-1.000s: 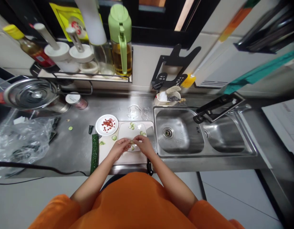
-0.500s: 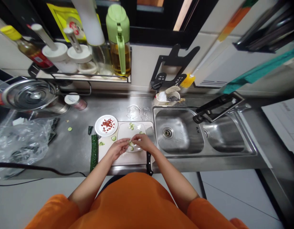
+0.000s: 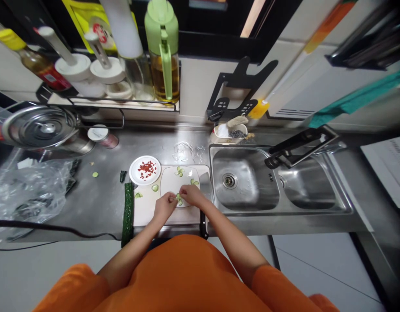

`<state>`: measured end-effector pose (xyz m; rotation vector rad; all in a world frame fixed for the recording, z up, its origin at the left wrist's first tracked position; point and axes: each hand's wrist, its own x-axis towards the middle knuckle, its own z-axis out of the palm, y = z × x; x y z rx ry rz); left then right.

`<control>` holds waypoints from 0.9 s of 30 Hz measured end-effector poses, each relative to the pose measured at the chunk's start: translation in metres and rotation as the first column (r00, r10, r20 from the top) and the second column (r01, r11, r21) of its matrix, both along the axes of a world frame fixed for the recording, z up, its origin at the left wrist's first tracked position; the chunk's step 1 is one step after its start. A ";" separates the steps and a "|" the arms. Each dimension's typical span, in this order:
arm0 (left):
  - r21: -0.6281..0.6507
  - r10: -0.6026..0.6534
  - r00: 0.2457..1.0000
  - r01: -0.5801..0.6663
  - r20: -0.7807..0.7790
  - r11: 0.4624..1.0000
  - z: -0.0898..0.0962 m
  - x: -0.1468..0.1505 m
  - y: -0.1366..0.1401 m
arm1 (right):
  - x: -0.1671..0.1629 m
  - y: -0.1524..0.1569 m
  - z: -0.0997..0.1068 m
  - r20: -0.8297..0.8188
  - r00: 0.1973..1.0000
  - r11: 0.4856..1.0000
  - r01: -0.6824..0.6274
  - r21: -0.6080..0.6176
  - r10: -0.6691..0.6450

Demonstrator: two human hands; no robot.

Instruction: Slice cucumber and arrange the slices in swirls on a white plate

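My left hand [image 3: 165, 207] is closed, its thumb and finger pinching a cucumber slice low over the square plate [image 3: 168, 178]. Opposite it, the fingers of my right hand [image 3: 191, 195] are pressed together at a small fan of cucumber slices [image 3: 179, 202]; whatever lies between them is hidden. Two more groups of cucumber slices [image 3: 179, 172] sit at the plate's back and right. The plate rests on a pale cutting board [image 3: 143, 214]. A knife [image 3: 203, 225] lies along the board's right side. Left of the board is a dark green cucumber [image 3: 127, 212].
A round white plate [image 3: 131, 175] of red bits overlaps the board's back left corner. At right is a double sink [image 3: 245, 182] with a black faucet [image 3: 291, 145]. A plastic bag [image 3: 40, 190], a lidded pot [image 3: 44, 130] and a small jar [image 3: 103, 136] stand left.
My left hand has turned and curled, its fingers now drawn together beside the slices. My right hand has lowered slightly toward the plate. The view has shifted a little.
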<state>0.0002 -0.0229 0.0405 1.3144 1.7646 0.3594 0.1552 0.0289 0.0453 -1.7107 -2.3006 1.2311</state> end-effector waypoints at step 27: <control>0.096 -0.163 0.980 0.174 -0.118 0.980 -0.011 0.001 -0.001 | -0.004 -0.011 -0.008 0.129 0.988 0.989 -0.099 0.110 0.085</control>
